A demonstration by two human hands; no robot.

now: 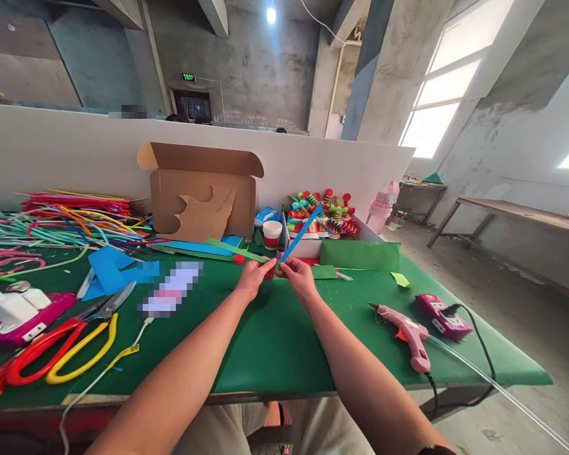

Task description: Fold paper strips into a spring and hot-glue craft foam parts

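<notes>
My left hand (pixel 255 278) and my right hand (pixel 298 277) meet above the green table (pixel 275 341), fingertips pinched close together. A narrow green paper strip (pixel 234 249) slants up to the left from my left fingers. From my right fingers a blue paper strip (pixel 304 232) slants up to the right. The two strips come together at the fingertips; whether they are joined there is hidden. Just behind the hands stands a small tube (pixel 280 253), partly covered. A red pompom (pixel 239 259) lies beside my left hand.
A pink glue gun (pixel 408 332) and purple power strip (pixel 443 316) lie right. Scissors (pixel 107 347), blue paper (pixel 111 268) and pipe cleaners (pixel 71 218) lie left. Behind are a cardboard box (pixel 203 164), paper cups (pixel 272 234), a box of colourful crafts (pixel 308 249) and green paper (pixel 360 254).
</notes>
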